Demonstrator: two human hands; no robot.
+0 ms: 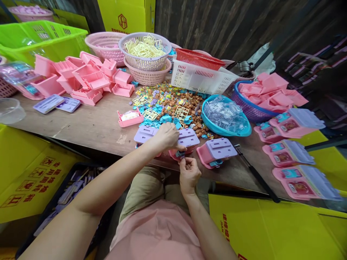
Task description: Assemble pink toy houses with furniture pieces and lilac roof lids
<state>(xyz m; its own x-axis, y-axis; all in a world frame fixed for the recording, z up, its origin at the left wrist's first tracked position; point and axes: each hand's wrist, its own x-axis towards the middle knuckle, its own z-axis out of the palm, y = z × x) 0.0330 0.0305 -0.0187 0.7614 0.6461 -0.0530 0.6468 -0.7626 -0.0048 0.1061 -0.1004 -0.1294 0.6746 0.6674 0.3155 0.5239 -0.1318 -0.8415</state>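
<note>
Atop the pink-and-purple plastic box point(190, 136), your left hand point(168, 136) is probably bracing it, can't tell the grip; right hand point(191, 174) is pinching a purplish bit point(182, 156).

Looking forward and down from the wearer's head; facing the wooden workbench point(89, 126) at close range; taking in the pink shirt point(157, 234) nearest below and the dark wall point(222, 25) beyond.

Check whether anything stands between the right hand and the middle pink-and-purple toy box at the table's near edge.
Nothing visible: the right hand is at the front of the middle toy box. The left hand reaches over from the left; the neighbouring box stands to the right.
</note>
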